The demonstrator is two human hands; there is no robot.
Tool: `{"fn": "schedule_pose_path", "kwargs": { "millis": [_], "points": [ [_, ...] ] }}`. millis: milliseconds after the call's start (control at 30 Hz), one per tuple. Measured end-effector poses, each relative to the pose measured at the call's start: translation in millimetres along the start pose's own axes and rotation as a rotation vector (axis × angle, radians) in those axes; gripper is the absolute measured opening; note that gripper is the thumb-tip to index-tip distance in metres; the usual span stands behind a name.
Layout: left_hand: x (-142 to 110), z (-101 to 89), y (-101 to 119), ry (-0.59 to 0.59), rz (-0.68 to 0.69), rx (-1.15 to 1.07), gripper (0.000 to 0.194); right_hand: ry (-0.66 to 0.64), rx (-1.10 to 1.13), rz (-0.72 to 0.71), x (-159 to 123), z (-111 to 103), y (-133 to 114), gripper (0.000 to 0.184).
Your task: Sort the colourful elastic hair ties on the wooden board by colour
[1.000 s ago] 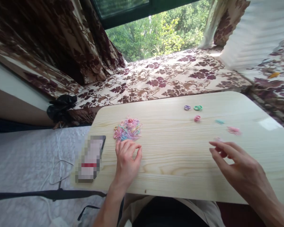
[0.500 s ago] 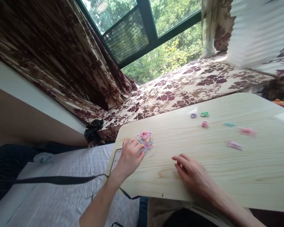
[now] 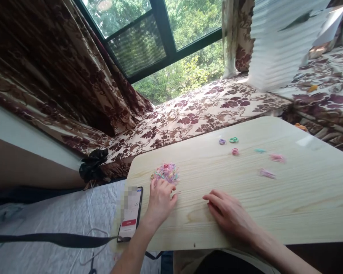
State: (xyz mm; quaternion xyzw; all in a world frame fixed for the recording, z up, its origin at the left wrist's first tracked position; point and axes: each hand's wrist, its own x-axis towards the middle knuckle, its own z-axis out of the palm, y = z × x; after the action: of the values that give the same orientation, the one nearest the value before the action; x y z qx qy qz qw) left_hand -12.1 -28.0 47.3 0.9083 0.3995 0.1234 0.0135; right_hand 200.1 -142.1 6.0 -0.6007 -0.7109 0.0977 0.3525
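The tangled pile of coloured bands (image 3: 167, 172) is located on the far left part of the table (image 3: 194, 167). The left hand (image 3: 161, 199) is positioned at its near edge, fingers curled; whether a band is gripped cannot be told. The right hand (image 3: 228, 211) is placed over bare tabletop, fingers held close together, nothing visibly gripped.

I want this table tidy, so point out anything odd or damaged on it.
A small dark speck marks the table near the person's side; I can't tell whether it's dirt or damage. The pile of bands is tangled, but nothing looks clearly spilled.
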Motion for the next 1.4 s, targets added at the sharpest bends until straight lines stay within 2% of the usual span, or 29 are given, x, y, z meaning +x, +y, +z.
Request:
{"fn": "schedule_pose_path", "kwargs": {
  "millis": [233,667,1067,1400],
  "points": [
    [0,5.4,-6,-0.054,-0.016,0.030,0.010,-0.149,-0.023,0.027,13,-7,-4,0.025],
    [5,11.0,-1,-0.043,0.034,0.047,0.019,-0.183,0.025,0.018,26,-10,-8,0.024],
    [14,10.8,43,-0.076,0.040,-0.331,0.015,-0.149,0.065,0.064,25,-7,-2,0.019],
    [18,14.5,59,-0.080,0.065,-0.405,0.016,-0.077,0.048,0.039,20,-12,6,0.017]
  ]
}}
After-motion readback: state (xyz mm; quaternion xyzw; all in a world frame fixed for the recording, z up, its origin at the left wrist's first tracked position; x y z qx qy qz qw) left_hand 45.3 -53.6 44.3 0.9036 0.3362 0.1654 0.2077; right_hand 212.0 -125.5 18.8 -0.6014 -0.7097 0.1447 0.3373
